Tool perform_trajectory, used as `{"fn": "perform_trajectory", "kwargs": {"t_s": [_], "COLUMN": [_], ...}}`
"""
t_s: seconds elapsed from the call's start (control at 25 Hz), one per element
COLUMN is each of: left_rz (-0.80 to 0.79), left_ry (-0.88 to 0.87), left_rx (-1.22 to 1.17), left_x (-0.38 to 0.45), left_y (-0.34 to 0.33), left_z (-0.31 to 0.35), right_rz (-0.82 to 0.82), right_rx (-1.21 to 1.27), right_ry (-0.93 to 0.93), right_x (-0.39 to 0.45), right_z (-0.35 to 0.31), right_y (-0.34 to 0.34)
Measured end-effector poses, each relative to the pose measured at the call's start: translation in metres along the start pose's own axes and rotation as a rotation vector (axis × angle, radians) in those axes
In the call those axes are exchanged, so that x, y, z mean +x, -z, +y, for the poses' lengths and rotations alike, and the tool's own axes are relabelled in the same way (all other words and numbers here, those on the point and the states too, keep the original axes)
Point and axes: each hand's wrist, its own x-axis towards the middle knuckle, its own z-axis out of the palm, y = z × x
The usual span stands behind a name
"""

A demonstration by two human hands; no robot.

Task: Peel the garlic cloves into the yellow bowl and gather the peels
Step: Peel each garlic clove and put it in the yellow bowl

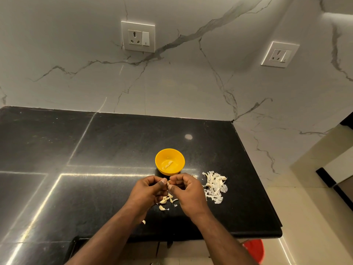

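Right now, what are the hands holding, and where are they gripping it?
A garlic clove, pinched between the fingers of the left hand and right hand; which part of it cannot be told.

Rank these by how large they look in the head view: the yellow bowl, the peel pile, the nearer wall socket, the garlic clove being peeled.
1. Wall socket
2. Yellow bowl and peel pile: too alike to rank; the pile's ragged outline makes it unsure.
3. Garlic clove, mostly hidden by fingers.

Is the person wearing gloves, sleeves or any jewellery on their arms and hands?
No. The left hand and right hand are bare: no gloves, rings, watch or bracelets show. Both forearms are uncovered as far as the picture's lower edge, with no sleeve in view.
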Motion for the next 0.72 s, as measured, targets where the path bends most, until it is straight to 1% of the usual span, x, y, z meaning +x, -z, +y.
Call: {"fn": "perform_trajectory", "kwargs": {"t_s": [0.12,0.32,0.52,0.6,0.72], "left_rz": [0.001,-0.028,0.007,0.022,0.002], "left_ry": [0.005,0.032,0.046,0.035,0.010], "left_rx": [-0.018,-0.041,-0.082,-0.052,0.015], "left_x": [0.0000,0.0000,0.0018,0.0029,0.0032], "left_y": [0.0011,0.0032,0.0062,0.0079,0.0093], "left_z": [0.0002,0.0027,0.0035,0.0038,0.0036], "right_rz": [0.005,-0.066,-0.048,-0.057,-0.061], "right_rx": [0.027,0.026,0.035,0.056,0.089], "right_ry": [-0.025,-0.013,-0.034,-0.061,-0.074], "right_x": [0.0010,-0.0006,0.0016,0.0024,0.0036], "right_z": [0.0010,-0.0018,0.0020,0.0025,0.0037], "right_y": [-0.0009,-0.0005,-0.0041,-0.0047,-0.0046]}}
